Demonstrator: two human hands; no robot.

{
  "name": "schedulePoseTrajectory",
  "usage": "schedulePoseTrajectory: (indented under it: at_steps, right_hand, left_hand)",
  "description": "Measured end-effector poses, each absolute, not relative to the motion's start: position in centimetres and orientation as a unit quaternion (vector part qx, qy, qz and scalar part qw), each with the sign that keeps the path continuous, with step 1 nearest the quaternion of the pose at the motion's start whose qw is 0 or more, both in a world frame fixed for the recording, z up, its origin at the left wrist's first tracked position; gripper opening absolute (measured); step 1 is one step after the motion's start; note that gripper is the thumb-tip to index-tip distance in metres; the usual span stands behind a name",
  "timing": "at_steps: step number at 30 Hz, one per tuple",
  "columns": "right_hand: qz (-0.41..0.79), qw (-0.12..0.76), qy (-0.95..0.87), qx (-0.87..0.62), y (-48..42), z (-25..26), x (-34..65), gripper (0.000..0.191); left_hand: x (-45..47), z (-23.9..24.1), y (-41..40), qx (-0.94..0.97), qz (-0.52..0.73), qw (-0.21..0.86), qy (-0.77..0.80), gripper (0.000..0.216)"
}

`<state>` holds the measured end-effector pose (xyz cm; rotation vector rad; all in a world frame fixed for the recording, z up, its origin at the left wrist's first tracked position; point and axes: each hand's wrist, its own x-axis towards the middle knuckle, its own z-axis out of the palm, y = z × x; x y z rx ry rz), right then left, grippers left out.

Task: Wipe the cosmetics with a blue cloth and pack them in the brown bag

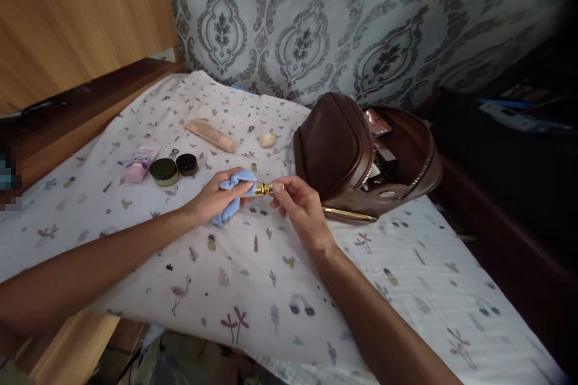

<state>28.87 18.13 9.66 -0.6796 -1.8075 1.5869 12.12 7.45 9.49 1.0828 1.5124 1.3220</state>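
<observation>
From the head view, the left hand (pixel 213 194) closes its grip on a blue cloth (pixel 238 177) around a gold tube (pixel 262 190); the right hand (pixel 301 203) pinches the tube's other end, above the patterned sheet (pixel 203 280), left of the brown bag (pixel 335 144).

I'm in somebody's home, it seems: ornate patterned wallpaper (pixel 302 42), wooden furniture (pixel 81 18), a flamingo-print cloth (pixel 244 289) spread out.

No readable text or numbers anywhere.
</observation>
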Motion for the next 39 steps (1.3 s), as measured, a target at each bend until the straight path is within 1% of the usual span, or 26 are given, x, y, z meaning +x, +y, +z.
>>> schedulePoseTrajectory:
  at_steps: [6, 10, 15, 22, 27, 31, 34, 39]
  right_hand:
    - [0.584, 0.318, -0.702, -0.256, 18.3, 9.1, 28.9, 0.053]
    - [0.602, 0.32, -0.691, -0.241, 18.1, 9.4, 28.9, 0.052]
    - [0.612, 0.316, -0.697, -0.2, 17.3, 10.0, 28.9, 0.044]
    - [0.601, 0.306, -0.712, -0.195, 16.8, 10.2, 28.9, 0.044]
    - [0.6, 0.317, -0.707, -0.198, 17.2, 10.2, 28.9, 0.045]
    - [0.602, 0.327, -0.7, -0.204, 17.5, 9.9, 28.9, 0.045]
    - [0.613, 0.329, -0.688, -0.206, 17.7, 9.9, 29.0, 0.044]
    - [0.616, 0.336, -0.683, -0.205, 17.7, 10.1, 29.2, 0.041]
  left_hand:
    - [12.3, 9.9, 7.3, 0.442, 0.529, 0.402, 0.603, 0.029]
    - [12.3, 10.3, 7.1, 0.454, 0.511, 0.402, 0.609, 0.031]
    - [12.6, 11.0, 7.0, 0.481, 0.498, 0.387, 0.609, 0.032]
    - [12.7, 10.9, 7.2, 0.432, 0.508, 0.42, 0.616, 0.038]
    - [12.3, 10.0, 7.6, 0.347, 0.554, 0.438, 0.617, 0.029]
    - [12.2, 9.8, 7.9, 0.316, 0.602, 0.452, 0.578, 0.025]
    - [12.1, 9.9, 8.0, 0.297, 0.615, 0.457, 0.57, 0.025]
    - [11.7, 10.0, 8.3, 0.245, 0.634, 0.475, 0.559, 0.018]
